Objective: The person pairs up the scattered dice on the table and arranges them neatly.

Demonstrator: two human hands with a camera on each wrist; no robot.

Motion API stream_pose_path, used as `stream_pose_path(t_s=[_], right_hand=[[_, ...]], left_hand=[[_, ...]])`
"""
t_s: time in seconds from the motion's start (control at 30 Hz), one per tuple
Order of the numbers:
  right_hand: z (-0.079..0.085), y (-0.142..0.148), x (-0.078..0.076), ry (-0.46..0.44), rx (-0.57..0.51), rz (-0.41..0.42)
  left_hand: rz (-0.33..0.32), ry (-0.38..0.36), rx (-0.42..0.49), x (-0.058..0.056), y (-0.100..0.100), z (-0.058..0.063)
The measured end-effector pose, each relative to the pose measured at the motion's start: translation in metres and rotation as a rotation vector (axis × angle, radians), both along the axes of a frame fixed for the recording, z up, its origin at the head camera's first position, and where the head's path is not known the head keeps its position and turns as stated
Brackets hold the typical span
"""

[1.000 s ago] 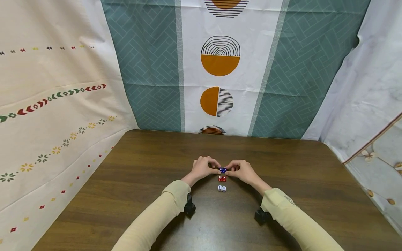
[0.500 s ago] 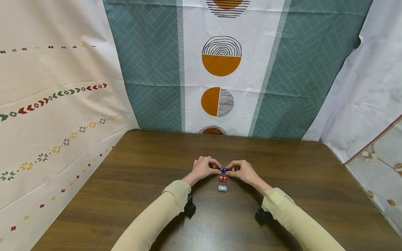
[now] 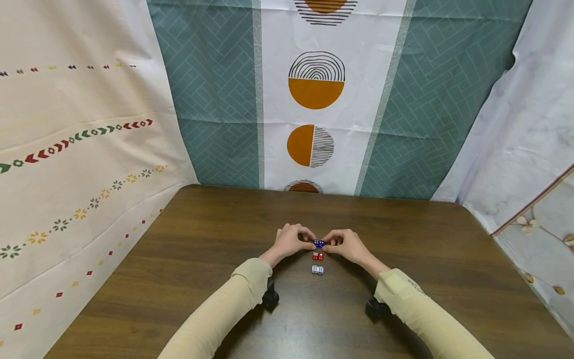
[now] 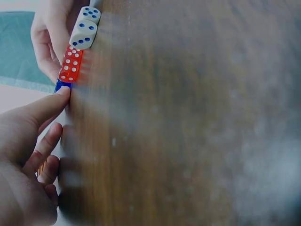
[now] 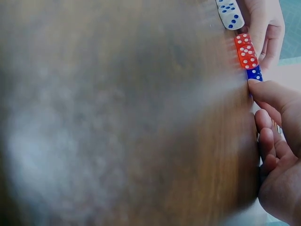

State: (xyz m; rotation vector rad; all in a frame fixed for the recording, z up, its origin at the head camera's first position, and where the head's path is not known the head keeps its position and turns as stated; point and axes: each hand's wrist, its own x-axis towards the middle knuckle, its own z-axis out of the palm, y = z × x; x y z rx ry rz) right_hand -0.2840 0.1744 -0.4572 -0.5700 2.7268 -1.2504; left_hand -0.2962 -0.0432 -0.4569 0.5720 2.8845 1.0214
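Note:
Two blue dice (image 3: 319, 244) sit side by side on the table between my hands. The left hand (image 3: 289, 240) pinches the left blue die between thumb and forefinger. From the other side, the thumb and forefinger of my right hand (image 3: 348, 245) pinch the right one. Just nearer to me is a pair of red dice (image 3: 318, 256) with white dots. Nearer still lie two white dice (image 3: 317, 269) with blue dots. In the left wrist view, the thumb covers part of a blue die (image 4: 59, 85); the right wrist view shows another blue die (image 5: 254, 74) at the thumb tip.
The dice pairs form a column on the brown wooden table (image 3: 215, 239). A patterned cloth (image 3: 215, 99) hangs behind the far edge, with pale cloths at the left and right. Each wrist bears a small black camera, such as the left one (image 3: 271, 295).

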Motion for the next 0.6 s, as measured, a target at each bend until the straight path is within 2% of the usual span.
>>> stream_pose_path(t_s=[0.17,0.33,0.5,0.6], right_hand=[[0.000,0.007,0.002,0.001,0.014,0.059],[0.004,0.014,0.004,0.008,0.046,0.108],[0.012,0.025,0.011,0.064,0.126,0.108],[0.018,0.033,0.018,0.132,0.188,0.084]], left_hand=[[-0.050,-0.014,0.007,0.000,-0.002,0.001],[-0.147,-0.030,0.001,-0.002,-0.010,0.006],[-0.223,-0.040,0.004,-0.003,-0.026,0.018],[-0.246,0.003,-0.027,0.000,-0.040,0.030]])
